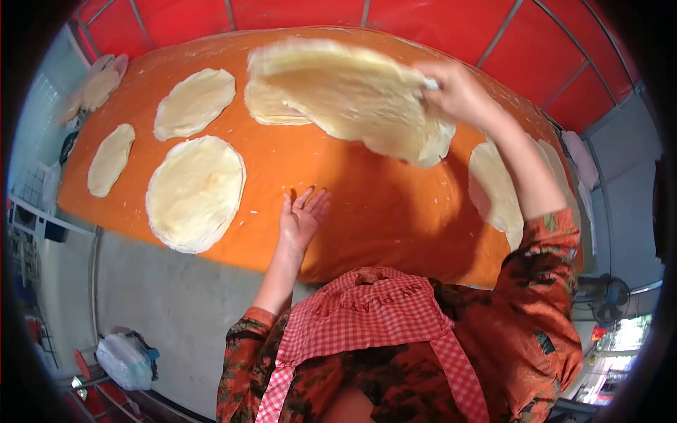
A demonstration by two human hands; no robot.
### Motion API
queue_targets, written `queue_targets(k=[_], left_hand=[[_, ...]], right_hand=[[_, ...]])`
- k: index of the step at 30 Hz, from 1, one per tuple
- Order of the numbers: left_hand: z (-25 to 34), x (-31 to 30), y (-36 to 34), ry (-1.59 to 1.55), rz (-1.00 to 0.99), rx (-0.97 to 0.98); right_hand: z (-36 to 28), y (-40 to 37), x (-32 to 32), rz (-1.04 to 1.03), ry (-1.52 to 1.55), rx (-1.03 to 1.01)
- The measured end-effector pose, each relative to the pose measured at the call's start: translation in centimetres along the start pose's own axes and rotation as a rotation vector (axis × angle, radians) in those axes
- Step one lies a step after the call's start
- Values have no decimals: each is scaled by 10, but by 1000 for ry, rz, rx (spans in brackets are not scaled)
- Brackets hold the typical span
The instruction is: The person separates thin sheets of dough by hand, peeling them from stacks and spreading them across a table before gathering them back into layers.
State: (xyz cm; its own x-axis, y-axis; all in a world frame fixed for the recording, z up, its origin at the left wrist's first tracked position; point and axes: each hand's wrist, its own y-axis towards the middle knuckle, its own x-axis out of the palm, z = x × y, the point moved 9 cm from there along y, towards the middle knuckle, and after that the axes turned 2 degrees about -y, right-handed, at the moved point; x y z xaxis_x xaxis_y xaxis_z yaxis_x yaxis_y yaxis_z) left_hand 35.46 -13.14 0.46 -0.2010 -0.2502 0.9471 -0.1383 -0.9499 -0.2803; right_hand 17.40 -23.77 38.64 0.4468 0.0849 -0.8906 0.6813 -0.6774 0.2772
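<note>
My right hand (pixel 462 90) grips the edge of a large thin dough sheet (pixel 360 106), which hangs in the air over the far half of the orange table (pixel 282 187). The sheet's far left side is blurred. It partly covers another flat dough round (pixel 271 106) on the tabletop. My left hand (pixel 305 217) hovers near the front edge, palm up, fingers spread, holding nothing. To its left lies a pale dough round (pixel 196 194). Under my right forearm are more dough pieces (pixel 493 183), partly hidden by the arm.
Farther left, two smaller dough rounds (pixel 194 103) (pixel 111 161) lie flat. Red panels (pixel 423 25) stand behind the table. On the grey floor (pixel 183 303) sits a plastic bag (pixel 125 361). A fan (pixel 608 299) stands at the right. Blurred pale shapes show at the far left corner.
</note>
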Motion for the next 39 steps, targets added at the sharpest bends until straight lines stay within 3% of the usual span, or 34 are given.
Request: queue_targets(k=[3,6,8,9,10,12,13,14,15,16,19,20,26,29,32,35,38,39], left_hand=[[1,5,7,-223,32,47],[11,22,10,-86,-205,164],[1,-18,15,-167,-99,171],[-2,-32,18,-203,-49,173],[-4,-29,17,-186,-47,156],[-10,-15,11,-116,-21,102],[-14,-9,11,-80,-14,73],[-14,-9,13,-74,-5,77],[-14,-8,13,-67,3,83],[-13,-8,14,-59,11,89],[-12,-16,15,40,44,73],[-12,-20,14,46,69,60],[-12,-48,11,183,174,45],[-8,-56,13,330,202,81],[-4,-61,14,374,240,122],[-5,-63,15,292,234,123],[-6,-55,9,292,250,89],[-5,-57,9,303,248,94]], right_hand=[[44,-50,54,57,-130,-240],[120,-98,145,-89,-197,-131],[165,-136,207,-152,-412,-16],[184,-139,246,-263,-148,45],[174,-149,266,-57,-129,-86],[97,-133,270,4,221,-113],[56,-132,273,102,157,-269],[30,-124,277,125,150,-275],[4,-116,280,149,142,-280],[-4,-105,286,89,200,-135],[-6,-92,305,27,120,39],[0,-92,310,92,104,74],[25,-89,342,52,333,176],[-6,-90,308,99,85,70],[-13,-102,303,309,2,5],[12,-111,330,246,93,-3],[62,-102,340,-49,209,355],[78,-87,317,89,289,349]])
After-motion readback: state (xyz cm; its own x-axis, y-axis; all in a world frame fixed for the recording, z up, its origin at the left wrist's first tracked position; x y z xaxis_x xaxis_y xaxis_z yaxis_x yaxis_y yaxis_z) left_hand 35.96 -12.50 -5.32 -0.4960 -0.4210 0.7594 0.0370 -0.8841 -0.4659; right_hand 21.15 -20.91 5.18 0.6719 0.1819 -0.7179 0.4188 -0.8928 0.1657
